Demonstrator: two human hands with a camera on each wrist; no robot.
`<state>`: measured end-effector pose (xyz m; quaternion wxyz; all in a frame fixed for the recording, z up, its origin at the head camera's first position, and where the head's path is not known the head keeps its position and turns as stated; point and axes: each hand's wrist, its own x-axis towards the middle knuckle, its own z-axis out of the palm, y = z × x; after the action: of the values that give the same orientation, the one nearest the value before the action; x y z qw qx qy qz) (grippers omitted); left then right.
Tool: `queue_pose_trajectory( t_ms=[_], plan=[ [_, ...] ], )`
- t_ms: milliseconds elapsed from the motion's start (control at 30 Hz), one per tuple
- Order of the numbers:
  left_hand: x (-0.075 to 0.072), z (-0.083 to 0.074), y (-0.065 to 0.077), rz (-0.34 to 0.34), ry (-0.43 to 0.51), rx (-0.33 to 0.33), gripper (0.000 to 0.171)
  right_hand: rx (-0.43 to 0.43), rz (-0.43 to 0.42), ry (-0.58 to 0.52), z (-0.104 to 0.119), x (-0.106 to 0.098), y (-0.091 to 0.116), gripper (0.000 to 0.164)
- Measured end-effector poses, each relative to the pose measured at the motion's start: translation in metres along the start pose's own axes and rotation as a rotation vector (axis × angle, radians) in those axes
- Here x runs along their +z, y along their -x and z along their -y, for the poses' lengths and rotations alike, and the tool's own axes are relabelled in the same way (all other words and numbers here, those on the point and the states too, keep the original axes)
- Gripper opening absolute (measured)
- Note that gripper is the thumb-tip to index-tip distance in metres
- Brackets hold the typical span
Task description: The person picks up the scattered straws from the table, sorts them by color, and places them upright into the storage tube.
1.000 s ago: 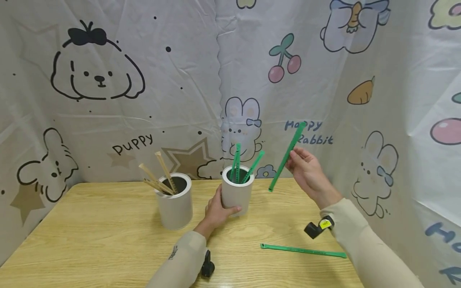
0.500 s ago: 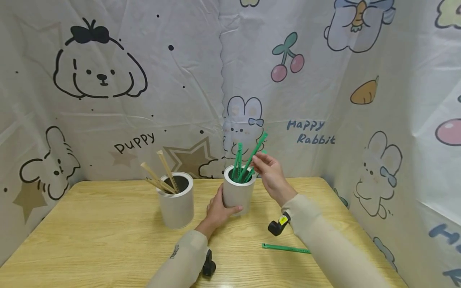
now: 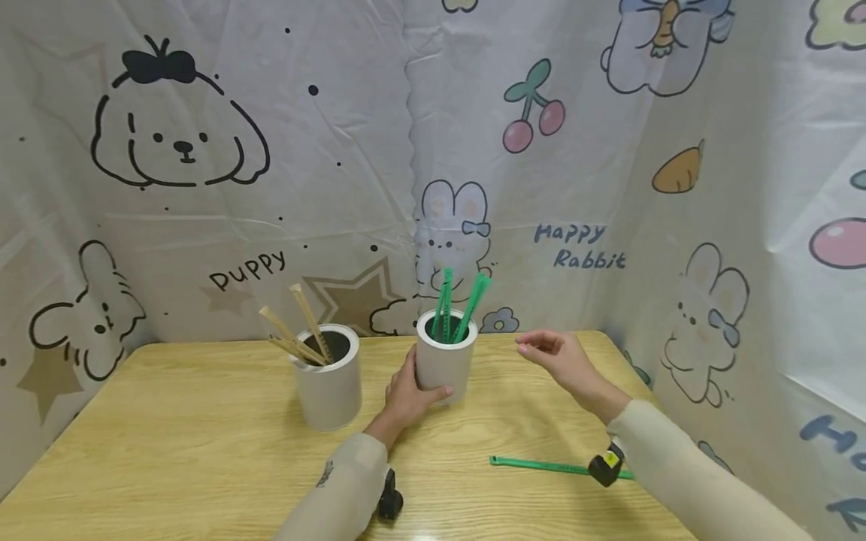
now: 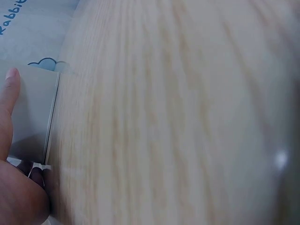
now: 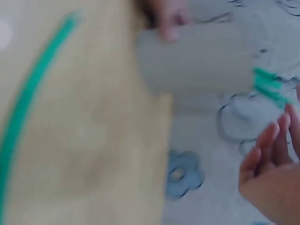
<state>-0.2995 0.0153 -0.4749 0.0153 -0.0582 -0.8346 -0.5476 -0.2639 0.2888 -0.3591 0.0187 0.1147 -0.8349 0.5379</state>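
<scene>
My left hand grips a white cylindrical cup low on its side, thumb across the front. Several slim green sticks with flattened ends stand in that cup, leaning apart. To its right, my right hand hovers above the table, holding nothing, fingers loosely bent. One more green stick lies on the table near the front, partly hidden by the right wrist's camera. In the left wrist view, my thumb rests along the cup wall. The right wrist view is blurred; the lone green stick shows at its left.
A second, wider-looking white cup stands to the left with several tan sticks in it. The wooden table ends at a printed cloth backdrop behind and at the right.
My right hand brought a green stick to the held cup, let it go inside, then drew back to the right. My left hand has kept its grip on the cup.
</scene>
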Motion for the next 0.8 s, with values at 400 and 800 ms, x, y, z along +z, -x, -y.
queue_pose_trajectory(
  t_ms=[400, 800],
  plan=[
    [0.003, 0.000, -0.001, -0.001, -0.003, -0.010, 0.107, -0.011, 0.269, 0.058, -0.065, -0.023, 0.067, 0.037],
    [0.002, 0.000, -0.001, 0.004, -0.001, -0.035, 0.108, 0.021, 0.358, 0.122, -0.093, -0.006, 0.084, 0.025]
  ],
)
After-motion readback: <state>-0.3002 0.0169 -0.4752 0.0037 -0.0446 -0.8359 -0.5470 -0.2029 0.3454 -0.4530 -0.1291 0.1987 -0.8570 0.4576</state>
